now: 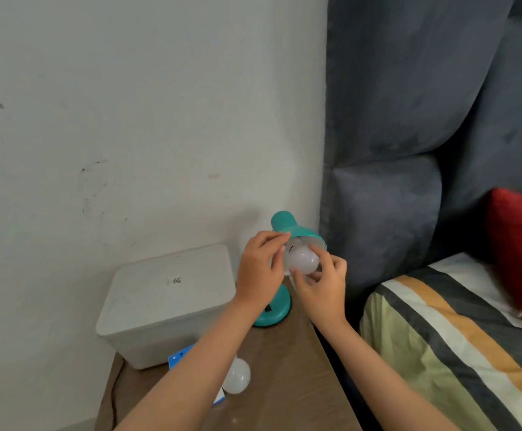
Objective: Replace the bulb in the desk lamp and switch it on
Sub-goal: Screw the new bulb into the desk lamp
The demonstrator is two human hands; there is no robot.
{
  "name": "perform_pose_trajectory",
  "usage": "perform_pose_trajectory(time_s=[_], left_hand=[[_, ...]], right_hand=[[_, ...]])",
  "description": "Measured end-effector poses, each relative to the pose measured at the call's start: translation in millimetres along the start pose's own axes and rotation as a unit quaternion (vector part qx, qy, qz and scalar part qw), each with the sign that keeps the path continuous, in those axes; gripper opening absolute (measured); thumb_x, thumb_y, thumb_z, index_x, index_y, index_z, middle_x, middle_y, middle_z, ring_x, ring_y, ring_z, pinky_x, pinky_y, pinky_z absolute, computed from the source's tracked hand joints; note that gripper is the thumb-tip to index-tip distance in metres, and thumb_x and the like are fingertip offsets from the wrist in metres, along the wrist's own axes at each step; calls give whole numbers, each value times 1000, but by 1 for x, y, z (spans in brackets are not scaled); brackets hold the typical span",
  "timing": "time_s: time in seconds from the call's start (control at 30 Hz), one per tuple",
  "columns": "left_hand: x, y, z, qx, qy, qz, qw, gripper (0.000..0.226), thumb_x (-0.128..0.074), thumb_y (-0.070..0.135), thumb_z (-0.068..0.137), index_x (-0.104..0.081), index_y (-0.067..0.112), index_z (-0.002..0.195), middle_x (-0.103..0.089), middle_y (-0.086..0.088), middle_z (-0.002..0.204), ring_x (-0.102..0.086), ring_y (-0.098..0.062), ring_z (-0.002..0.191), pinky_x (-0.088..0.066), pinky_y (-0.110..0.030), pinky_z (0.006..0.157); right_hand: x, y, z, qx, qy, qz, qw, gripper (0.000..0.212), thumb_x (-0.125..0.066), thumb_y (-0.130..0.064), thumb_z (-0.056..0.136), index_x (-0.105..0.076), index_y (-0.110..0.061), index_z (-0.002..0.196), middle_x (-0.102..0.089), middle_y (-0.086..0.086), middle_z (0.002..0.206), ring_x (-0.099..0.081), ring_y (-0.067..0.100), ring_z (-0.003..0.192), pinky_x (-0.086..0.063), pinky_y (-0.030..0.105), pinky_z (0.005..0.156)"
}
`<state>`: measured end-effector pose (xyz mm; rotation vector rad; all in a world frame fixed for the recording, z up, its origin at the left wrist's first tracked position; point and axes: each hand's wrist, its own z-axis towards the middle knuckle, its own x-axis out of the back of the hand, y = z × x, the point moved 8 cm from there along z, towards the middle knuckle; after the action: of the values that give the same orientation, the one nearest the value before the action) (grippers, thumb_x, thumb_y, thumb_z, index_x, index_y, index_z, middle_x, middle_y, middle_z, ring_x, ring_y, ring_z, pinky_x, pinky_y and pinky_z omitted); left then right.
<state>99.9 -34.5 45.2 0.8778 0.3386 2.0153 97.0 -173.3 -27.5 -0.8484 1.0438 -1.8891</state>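
A teal desk lamp stands at the back of a wooden bedside table, its shade [287,227] tilted toward me and its round base [276,309] partly behind my left wrist. A white bulb [303,259] sits in the mouth of the shade. My right hand [321,283] grips that bulb from below and the right, fingers curled around it. My left hand [261,269] holds the rim of the shade on its left side. A second white bulb [237,379] lies loose on the table near my left forearm.
A white lidded plastic box [166,303] fills the table's back left. A blue and white carton [180,357] lies under my left forearm. The white wall is behind, a grey padded headboard [393,150] and a striped bed [458,346] with a red cushion [521,250] on the right.
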Motion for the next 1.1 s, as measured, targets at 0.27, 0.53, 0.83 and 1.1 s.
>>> perform_pose_trajectory(time_s=[0.27, 0.53, 0.83, 1.1], left_hand=[[3, -3, 4, 1, 8, 1, 1000, 26, -59, -2, 83, -70, 11, 103, -66, -3, 97, -62, -16, 90, -55, -33, 78], [3, -4, 3, -1, 2, -14, 1000, 25, -60, -1, 84, -70, 12, 103, -65, -2, 96, -62, -15, 89, -54, -28, 79], [3, -6, 3, 10, 2, -29, 1000, 25, -60, -1, 84, -71, 13, 102, -64, 0, 95, -62, -11, 90, -54, -23, 79], [2, -4, 1, 7, 4, -34, 999, 25, -60, -1, 84, -71, 12, 102, -64, 0, 93, -61, -11, 88, -53, -21, 75]], right_hand=[[-6, -15, -2, 49, 55, -48, 996, 42, -76, -16, 77, -59, -19, 115, -42, 4, 115, -54, 4, 78, -49, 15, 69], [-12, -1, -11, 15, 73, 4, 997, 47, -74, -11, 78, -53, -14, 121, -44, 7, 115, -57, -1, 82, -50, 9, 71], [-10, -4, -16, 13, 90, 22, 996, 53, -74, -10, 78, -51, -13, 126, -46, 10, 117, -60, 9, 84, -51, 10, 72], [-12, -6, -18, 11, 91, 29, 995, 60, -73, -13, 80, -43, -7, 132, -43, 6, 123, -58, 6, 92, -50, 11, 78]])
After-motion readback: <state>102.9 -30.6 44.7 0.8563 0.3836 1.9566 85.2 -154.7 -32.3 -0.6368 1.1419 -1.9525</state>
